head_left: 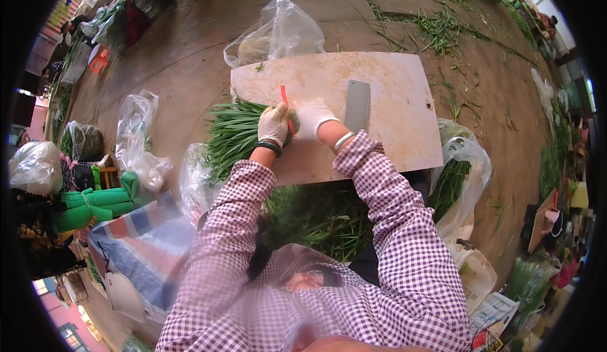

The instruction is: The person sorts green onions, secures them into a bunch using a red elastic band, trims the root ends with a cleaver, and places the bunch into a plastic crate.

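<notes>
A bunch of long green chive-like leaves (235, 132) lies at the left side of a pale board, its leafy tips over the board's edge. My left hand (273, 124), in a whitish glove, is closed round the bunch near its right end. A red strip (284, 93) sticks up beside the fingers, and more red shows round the bunch under the hand. Against that end is my right hand (312, 117), also gloved and slightly blurred. Its fingers are curled in; what they pinch is hidden. A cleaver (358, 104) lies flat on the board (398, 118) to the right.
Behind the board stands a clear plastic bag (278, 33). Loose greens (322, 222) fill the space below the board's near edge. Another bag of greens (452, 178) is at the right. A striped woven sack (148, 244) lies at the left. Scattered leaves (441, 31) litter the floor.
</notes>
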`<control>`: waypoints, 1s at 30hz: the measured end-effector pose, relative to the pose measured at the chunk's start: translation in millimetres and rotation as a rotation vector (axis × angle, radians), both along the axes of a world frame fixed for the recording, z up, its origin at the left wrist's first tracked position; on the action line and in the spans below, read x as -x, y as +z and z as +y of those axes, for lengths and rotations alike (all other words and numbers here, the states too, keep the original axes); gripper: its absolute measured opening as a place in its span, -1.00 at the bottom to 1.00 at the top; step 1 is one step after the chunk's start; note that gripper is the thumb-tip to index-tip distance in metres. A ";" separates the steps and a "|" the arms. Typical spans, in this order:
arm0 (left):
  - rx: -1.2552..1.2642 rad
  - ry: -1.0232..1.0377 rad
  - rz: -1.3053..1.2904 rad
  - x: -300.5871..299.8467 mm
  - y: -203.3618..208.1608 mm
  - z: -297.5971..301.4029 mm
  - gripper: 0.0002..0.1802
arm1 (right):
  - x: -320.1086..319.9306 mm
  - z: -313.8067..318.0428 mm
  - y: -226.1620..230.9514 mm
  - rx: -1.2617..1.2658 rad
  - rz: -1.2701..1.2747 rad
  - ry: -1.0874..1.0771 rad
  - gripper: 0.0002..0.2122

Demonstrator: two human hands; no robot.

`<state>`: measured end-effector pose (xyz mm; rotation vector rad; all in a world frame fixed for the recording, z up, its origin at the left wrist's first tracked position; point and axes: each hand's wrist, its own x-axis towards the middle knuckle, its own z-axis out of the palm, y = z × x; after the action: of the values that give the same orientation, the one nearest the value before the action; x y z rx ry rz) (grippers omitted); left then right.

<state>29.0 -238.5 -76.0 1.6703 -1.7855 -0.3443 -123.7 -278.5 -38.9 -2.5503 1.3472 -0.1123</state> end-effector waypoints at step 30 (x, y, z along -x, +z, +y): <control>0.012 -0.075 0.317 -18.1 -15.0 -20.7 -0.91 | -10.8 19.5 -5.1 0.203 -0.382 -0.224 -0.92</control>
<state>47.1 -259.2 -91.0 1.4504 -1.6105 -0.5957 -112.9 -259.0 -43.9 -2.3527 1.5168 -0.7715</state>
